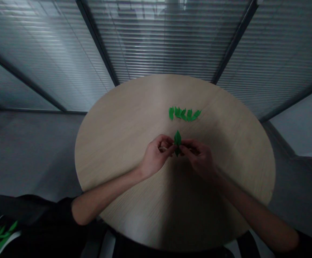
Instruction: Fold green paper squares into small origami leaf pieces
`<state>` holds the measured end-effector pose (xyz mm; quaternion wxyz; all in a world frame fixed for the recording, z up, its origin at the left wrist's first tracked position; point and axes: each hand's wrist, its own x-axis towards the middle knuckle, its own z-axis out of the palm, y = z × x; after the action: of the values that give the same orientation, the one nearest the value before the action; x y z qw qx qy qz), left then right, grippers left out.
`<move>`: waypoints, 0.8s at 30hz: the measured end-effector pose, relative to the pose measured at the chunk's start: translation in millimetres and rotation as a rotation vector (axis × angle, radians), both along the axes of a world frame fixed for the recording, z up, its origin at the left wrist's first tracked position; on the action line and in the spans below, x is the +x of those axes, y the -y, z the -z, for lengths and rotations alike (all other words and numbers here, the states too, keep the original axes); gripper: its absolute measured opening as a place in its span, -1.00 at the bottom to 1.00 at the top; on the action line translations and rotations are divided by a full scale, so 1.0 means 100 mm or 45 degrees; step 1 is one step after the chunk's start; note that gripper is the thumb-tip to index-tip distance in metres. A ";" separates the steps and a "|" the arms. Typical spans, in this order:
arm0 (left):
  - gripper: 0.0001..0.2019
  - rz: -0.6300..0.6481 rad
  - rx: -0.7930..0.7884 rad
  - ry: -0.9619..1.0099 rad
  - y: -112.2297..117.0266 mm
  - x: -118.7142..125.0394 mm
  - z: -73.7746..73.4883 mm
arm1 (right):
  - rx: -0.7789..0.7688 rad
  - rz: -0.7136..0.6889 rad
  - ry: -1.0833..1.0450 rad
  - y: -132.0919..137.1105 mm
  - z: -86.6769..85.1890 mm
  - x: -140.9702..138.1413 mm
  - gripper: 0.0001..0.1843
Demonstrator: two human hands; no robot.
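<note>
Holding: you pinch one green paper leaf (177, 138) between both hands, over the middle of the round surface (113, 143).
Left hand: your left hand (156, 156) comes in from the lower left. Its fingers (169, 149) are closed together on the leaf's lower half from the left side.
Right hand: your right hand (198, 156) comes in from the lower right. Its fingers (186, 147) are clamped on the same lower half from the opposite side.
Axis: the leaf's long axis runs straight away from you. Its upper tip stands clear beyond the fingertips, and its lower tip shows just below them.
Nearer hand: neither. Both hands meet at the leaf, one on each side, and the grip sits low on it rather than at its middle.
Contact: you cannot tell whether the lower tip touches the surface or is held just above it.
Row (184, 114): several more green leaves lie flat, side by side and partly overlapping. They are farther from you, a little to the right, and well apart from the held leaf.
Direction: the free upper tip points toward the left end of that row.
Corner: more green pieces (0, 233) lie on something white at the lower left, off the surface, beside your dark sleeve.
Backdrop: closed blinds (166, 43) hang behind glass.
</note>
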<state>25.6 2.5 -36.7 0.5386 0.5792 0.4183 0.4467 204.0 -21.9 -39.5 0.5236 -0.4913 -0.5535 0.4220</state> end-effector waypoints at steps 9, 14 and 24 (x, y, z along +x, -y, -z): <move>-0.82 -0.042 0.050 -0.024 0.03 0.00 -0.04 | 0.020 -0.024 0.021 0.01 0.01 -0.01 -0.82; -0.84 -0.053 0.079 -0.083 0.04 0.00 -0.05 | 0.015 -0.019 0.045 0.02 0.03 0.00 -0.81; -0.85 -0.083 0.166 -0.190 0.04 -0.02 -0.02 | -0.001 -0.028 0.022 0.01 0.03 0.00 -0.77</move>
<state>23.4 -1.5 -34.6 0.4523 0.6307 0.4458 0.4460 203.9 -22.9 -42.3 0.5140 -0.4890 -0.5631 0.4238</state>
